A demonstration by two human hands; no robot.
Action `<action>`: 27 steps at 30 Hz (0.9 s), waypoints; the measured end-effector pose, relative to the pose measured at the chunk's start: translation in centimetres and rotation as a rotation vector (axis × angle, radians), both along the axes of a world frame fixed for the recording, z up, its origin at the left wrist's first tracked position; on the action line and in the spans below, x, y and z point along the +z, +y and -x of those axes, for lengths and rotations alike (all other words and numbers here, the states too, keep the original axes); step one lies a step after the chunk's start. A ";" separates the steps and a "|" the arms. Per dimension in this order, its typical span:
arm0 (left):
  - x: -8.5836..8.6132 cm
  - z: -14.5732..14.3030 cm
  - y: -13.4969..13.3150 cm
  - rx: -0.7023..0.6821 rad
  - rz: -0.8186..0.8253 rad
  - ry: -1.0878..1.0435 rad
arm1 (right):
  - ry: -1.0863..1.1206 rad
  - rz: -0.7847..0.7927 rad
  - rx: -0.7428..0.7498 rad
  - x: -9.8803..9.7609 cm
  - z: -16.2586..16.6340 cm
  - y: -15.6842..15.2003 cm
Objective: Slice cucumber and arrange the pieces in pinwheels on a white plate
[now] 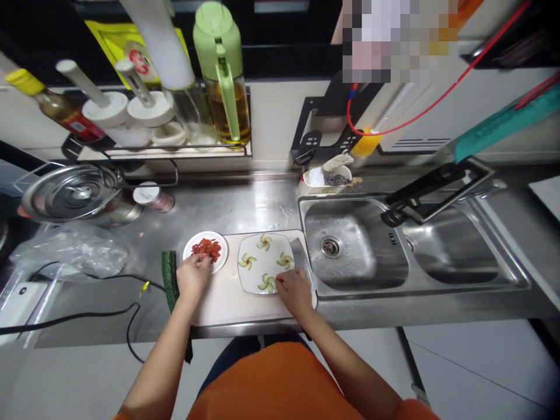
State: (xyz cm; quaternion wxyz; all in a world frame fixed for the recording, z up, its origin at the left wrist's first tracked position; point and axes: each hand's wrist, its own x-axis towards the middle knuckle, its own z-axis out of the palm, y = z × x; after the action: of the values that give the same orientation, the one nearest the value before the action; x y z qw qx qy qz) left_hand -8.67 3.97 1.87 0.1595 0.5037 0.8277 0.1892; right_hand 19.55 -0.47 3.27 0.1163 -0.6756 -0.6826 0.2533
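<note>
My left hand (pixel 192 276) rests at the near edge of a small round white dish (pixel 219 255) filled with small red pieces (pixel 206 248); its fingers curl in a pinch at the dish. My right hand (pixel 296 293) is at the near right corner of a square white plate (pixel 258 273), fingers bent by a pinwheel of cucumber slices (pixel 267 283). Three more cucumber pinwheels sit on the plate. Both dishes stand on a pale cutting board (pixel 227 303). A dark green cucumber (pixel 170 277) lies just left of my left hand.
A double steel sink (pixel 363 274) with a black faucet (pixel 431 192) lies to the right. A rack of oil and sauce bottles (pixel 175 116) lines the back. A pot lid (pixel 72 192), plastic bag (pixel 70 251) and black cable (pixel 87 315) are left.
</note>
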 end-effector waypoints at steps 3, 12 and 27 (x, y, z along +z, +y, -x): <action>0.1 -1.6 -1.2 -0.133 -0.108 -0.086 | 0.005 -0.004 -0.019 0.2 -0.4 0.3; -1.7 -9.6 -3.5 -0.738 -0.165 -0.345 | 0.040 0.008 0.089 -0.1 0.2 0.6; -2.5 -10.7 -3.8 -0.746 -0.083 -0.369 | -0.047 0.127 0.125 -0.9 0.5 0.6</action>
State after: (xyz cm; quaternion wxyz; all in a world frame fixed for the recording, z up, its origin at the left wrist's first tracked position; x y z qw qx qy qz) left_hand 2.01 0.13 -0.62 0.3423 0.7325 0.5377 0.2390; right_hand 19.03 0.10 2.37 0.0412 -0.6434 -0.7085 0.2868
